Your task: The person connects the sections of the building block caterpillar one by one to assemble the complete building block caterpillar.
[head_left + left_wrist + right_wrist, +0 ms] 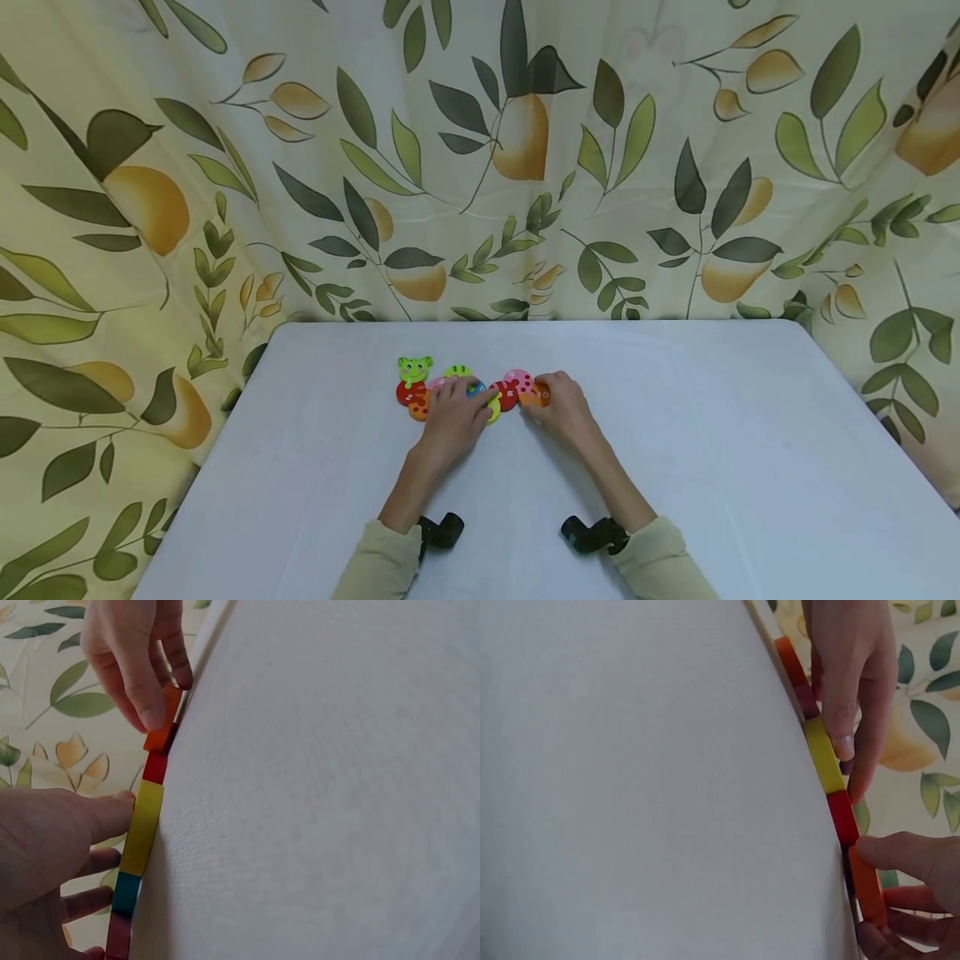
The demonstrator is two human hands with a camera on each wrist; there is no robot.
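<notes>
A row of round, coloured caterpillar puzzle pieces lies flat on the table, with a smiling green head piece [414,368] at its left end. My left hand [453,417] rests over the middle of the row and hides some pieces. Its thumb touches the edge of a yellow piece [142,829], and the other fingers are spread. At the right end my right hand [566,408] pinches an orange piece [868,885] between thumb and fingers. That piece sits against a red piece [507,396] and a pink spotted piece [519,381].
The white-covered table [300,492] reaches back to a hanging curtain [480,225] printed with leaves and fruit. A black wrist camera [442,531] is strapped to the left wrist, another camera [588,535] to the right.
</notes>
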